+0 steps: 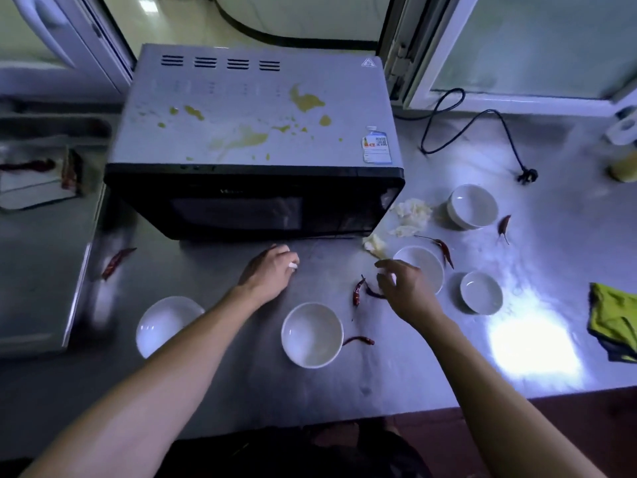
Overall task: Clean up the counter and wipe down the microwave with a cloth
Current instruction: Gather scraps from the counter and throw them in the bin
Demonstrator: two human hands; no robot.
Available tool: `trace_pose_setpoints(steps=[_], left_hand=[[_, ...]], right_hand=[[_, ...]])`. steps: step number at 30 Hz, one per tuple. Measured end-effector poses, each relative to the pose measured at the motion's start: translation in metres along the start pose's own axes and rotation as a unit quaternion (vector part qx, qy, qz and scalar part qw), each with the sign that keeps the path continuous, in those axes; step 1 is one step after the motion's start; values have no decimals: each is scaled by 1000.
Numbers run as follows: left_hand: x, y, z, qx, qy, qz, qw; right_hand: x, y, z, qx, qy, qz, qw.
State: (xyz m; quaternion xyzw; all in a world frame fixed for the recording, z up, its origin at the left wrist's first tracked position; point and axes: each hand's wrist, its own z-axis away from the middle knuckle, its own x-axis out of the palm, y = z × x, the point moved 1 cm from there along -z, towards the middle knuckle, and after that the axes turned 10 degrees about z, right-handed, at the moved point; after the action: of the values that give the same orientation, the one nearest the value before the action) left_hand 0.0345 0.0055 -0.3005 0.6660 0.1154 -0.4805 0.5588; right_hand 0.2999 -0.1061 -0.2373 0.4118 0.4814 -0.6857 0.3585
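My hands: left hand pinching white scrap, right hand pinching scrap above chillies, frame centre; clearing counter litter; cloth next.

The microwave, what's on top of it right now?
On the microwave top: yellowish spill stains spread across the middle and a sticker near the front right corner. Nothing else sits there; nothing covers it.

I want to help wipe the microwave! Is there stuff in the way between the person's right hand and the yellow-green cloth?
Yes. The right hand is over near the chilies, and the cloth lies far right at the counter's edge. A small white bowl sits on the counter between them. The hand could pass above it.
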Motion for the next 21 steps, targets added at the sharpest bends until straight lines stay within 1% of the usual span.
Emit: trace_pose_setpoints(steps=[3,7,12,16,21], left_hand=[[8,28,-12,25,-1,36,999],[22,66,-31,41,-8,64,997],[38,96,-45,9,-5,75,997],[46,110,-51,-24,21,66,997],[55,126,-45,-52,20,55,997]], right_hand=[[-13,13,-25,-12,21,29,999],[-20,34,-63,-36,-17,28,999],[-13,41,-105,-94,-97,92,986],[4,42,-127,-133,-152,90,975],[18,48,-142,-147,-161,112,970]])
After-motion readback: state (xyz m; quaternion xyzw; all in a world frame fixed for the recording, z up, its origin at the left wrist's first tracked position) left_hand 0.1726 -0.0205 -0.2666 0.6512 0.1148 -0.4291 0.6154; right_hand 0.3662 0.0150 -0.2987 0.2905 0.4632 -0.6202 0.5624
